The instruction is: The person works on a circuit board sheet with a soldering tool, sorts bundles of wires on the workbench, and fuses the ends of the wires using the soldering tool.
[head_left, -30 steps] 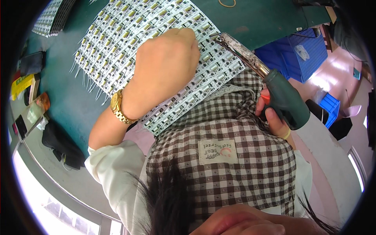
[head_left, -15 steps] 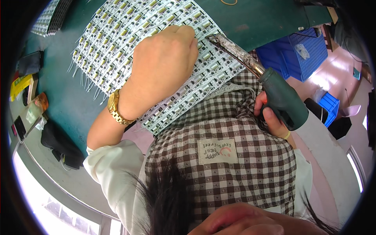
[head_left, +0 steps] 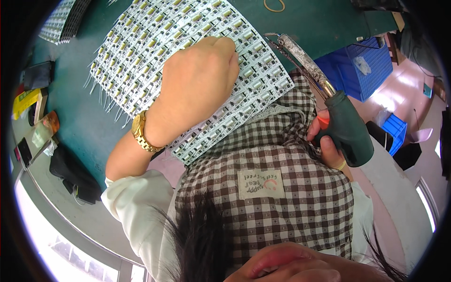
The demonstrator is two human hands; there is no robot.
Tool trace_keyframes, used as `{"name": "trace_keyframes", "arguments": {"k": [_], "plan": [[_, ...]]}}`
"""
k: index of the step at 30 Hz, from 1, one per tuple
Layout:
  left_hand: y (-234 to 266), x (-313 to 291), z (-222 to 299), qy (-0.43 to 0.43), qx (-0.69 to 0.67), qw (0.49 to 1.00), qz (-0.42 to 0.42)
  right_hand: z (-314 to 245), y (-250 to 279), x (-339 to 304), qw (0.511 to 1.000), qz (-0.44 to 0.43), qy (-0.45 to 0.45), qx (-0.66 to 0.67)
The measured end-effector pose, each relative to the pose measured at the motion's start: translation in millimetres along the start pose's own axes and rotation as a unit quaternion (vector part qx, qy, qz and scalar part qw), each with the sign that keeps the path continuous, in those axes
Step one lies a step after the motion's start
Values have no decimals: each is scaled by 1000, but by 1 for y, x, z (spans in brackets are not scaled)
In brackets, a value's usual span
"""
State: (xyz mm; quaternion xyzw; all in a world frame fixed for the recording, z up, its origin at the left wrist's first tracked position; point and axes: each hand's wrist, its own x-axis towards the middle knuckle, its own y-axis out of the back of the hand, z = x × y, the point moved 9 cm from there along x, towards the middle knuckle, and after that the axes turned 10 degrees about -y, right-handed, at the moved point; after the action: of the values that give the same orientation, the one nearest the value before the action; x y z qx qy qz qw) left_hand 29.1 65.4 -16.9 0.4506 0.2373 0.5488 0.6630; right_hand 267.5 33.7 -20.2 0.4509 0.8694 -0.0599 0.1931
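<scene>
A large white circuit board panel point(head_left: 136, 61) lies at the table's near edge, covered in rows of small yellowish and black parts, with thin wires sticking out along its left edge. Over its middle rests my left hand point(head_left: 202, 80), closed, with fingertips hidden under the knuckles; what they pinch cannot be seen. My right hand point(head_left: 329, 145) grips a soldering gun point(head_left: 350, 129) with a dark green body and an orange trigger. The gun's narrow metal tip points up and left, just off the panel's right edge. A finger lies at the trigger.
On the green table point(head_left: 75, 113), more boards point(head_left: 61, 21) are stacked at the far left, and a rubber band point(head_left: 274, 4) lies at the far edge. Blue crates point(head_left: 361, 70) stand on the floor to the right. A black pouch point(head_left: 70, 174) sits at the left.
The soldering gun has moved right, its tip leaving the spot by my left fingers and passing the panel's edge. Panel and left hand have shifted only slightly.
</scene>
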Motion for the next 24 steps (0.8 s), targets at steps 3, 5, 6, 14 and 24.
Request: {"name": "trace_keyframes", "arguments": {"k": [3,5,6,14,24], "plan": [[-2,-2,-3,32,-17,999,-18,-1,-1,3,1000,12,-21,18],[-2,-2,-4,28,-13,999,-14,-1,-6,4,999,5,-31,27],[-2,-2,-4,23,-11,1000,-10,0,-6,4,998,12,-33,42],[2,-3,-1,14,-10,1000,10,7,-2,3,1000,29,8,7],[-3,-4,13,-37,0,999,22,-2,9,-7,992,36,23,-118]]}}
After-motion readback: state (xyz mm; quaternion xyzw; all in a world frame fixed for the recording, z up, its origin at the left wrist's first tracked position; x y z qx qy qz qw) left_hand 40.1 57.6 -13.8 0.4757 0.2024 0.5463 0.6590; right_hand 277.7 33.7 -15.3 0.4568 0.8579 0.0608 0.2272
